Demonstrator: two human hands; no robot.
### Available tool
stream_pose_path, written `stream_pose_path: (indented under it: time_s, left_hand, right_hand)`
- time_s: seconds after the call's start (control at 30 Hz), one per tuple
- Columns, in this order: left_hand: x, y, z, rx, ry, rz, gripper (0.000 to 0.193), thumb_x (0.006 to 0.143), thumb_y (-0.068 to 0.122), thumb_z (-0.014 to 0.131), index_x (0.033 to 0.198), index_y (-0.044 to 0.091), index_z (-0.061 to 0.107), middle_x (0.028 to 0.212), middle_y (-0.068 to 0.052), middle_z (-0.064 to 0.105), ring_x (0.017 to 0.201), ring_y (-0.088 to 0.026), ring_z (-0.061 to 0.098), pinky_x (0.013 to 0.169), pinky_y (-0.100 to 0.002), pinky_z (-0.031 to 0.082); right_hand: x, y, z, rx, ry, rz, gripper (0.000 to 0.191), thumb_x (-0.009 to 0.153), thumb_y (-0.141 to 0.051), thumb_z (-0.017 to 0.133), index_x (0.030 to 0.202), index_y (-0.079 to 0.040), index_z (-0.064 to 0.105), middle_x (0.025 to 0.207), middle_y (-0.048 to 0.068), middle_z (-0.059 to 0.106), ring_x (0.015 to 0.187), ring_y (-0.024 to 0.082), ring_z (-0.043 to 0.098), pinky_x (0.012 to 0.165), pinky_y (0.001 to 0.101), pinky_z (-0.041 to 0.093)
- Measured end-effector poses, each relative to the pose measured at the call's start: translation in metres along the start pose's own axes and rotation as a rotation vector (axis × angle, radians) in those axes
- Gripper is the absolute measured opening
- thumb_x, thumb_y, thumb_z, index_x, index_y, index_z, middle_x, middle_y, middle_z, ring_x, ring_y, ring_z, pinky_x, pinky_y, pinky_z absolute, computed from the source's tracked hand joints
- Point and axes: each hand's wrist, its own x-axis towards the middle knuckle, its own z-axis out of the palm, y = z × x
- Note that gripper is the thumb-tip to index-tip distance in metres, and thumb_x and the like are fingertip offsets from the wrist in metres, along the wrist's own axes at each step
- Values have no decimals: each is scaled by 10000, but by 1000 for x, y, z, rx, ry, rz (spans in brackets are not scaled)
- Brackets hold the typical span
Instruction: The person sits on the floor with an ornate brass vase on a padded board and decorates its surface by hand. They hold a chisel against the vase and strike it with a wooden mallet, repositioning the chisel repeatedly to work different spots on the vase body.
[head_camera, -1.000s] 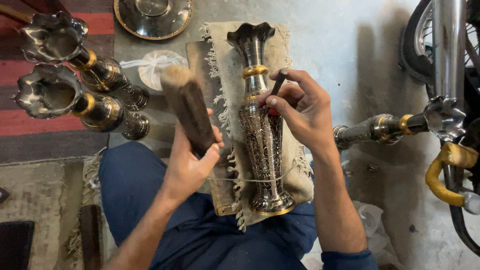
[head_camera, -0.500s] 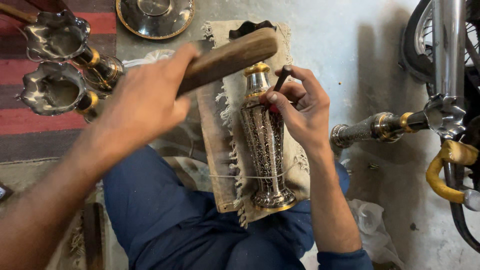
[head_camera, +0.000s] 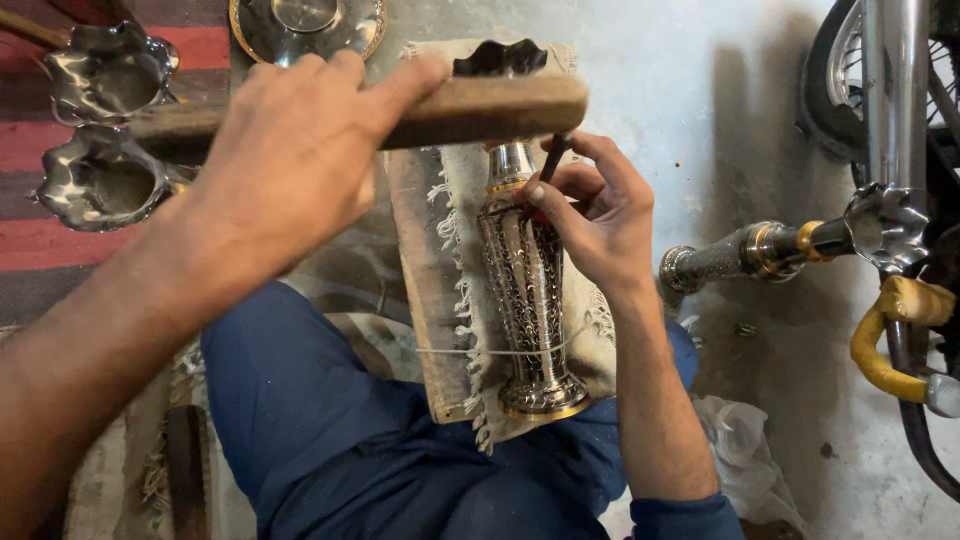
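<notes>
Fingers of my right hand (head_camera: 590, 215) pinch a thin dark chisel (head_camera: 552, 160), its tip against the neck of the engraved metal vase (head_camera: 525, 290) lying just beneath that hand on a fringed cloth (head_camera: 455, 250) over a board. My left hand (head_camera: 290, 165) is closed around a wooden mallet (head_camera: 480, 108), held across above the chisel. Left of it lie two shiny fluted vases (head_camera: 100, 180).

Soft even daylight; glare on metal vase (head_camera: 528, 290); left hand (head_camera: 290, 160) near lens, slightly blurred.
</notes>
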Motion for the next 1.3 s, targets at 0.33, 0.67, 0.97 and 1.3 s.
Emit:
stream_pose_path:
  time_s: [0.33,0.67,0.97,1.3]
  left_hand:
    - [-10,0,4,-235,78,-16,698,842,40,709,1483,145,454,1024,-176,624,972,-410,642,840,-540,499]
    - [-8,-4,10,-249,70,-53,747,875,71,724,1540,172,398,1085,-186,631,1003,-420,641,868,-539,499]
    - [-7,-6,13,-139,77,-4,793,834,33,712,1551,194,413,1062,-188,633,1020,-417,639,920,-543,495]
    - [-5,-8,16,-421,138,29,787,793,51,732,1509,113,409,1109,-206,606,1015,-447,600,879,-533,469]
  right_hand:
    - [0,0,-1,14,3,78,415,996,81,691,1372,24,526,1010,138,758,971,184,763,831,277,625]
    - [3,-1,-4,-13,-44,28,405,1007,75,698,1378,28,542,1032,149,761,991,191,760,856,275,624]
    - [4,0,-4,-14,-38,65,415,991,82,691,1375,31,542,1025,122,758,972,150,736,853,274,628]
    - [5,0,-6,-53,-82,65,417,991,72,687,1377,21,539,1047,155,775,984,179,761,855,288,635]
